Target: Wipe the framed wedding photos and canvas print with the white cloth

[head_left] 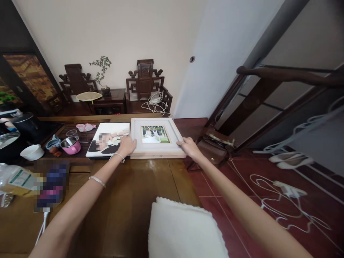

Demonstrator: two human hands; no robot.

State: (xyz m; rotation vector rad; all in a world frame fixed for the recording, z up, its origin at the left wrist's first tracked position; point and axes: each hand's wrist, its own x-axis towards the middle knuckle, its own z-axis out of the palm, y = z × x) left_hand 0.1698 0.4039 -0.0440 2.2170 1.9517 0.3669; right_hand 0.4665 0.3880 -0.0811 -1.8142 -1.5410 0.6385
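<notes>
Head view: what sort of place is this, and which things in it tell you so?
Probably a sitting room in a home: carved wooden chairs, a potted tree and a framed photograph suggest it.

Soft indoor light of middling strength shows brightest on my smooth cream wall [115,36] and fades to gloom at the upper left and right corners. A pale glare patch marks my glossy brown wooden desk [134,186], just before the square, pale wooden picture frame [158,155]; shadow darkens the surface beside my left forearm [77,211]. Wide-angle distortion elongates my forearms toward the lower edge and slants the dark, curved-rail wooden chair [282,76]. The white plastic power strip [290,189] appears soft. Coarse pixel blocks veil a blue-and-magenta object [52,186] and part of the flat black-and-white printed panel [116,129].
</notes>
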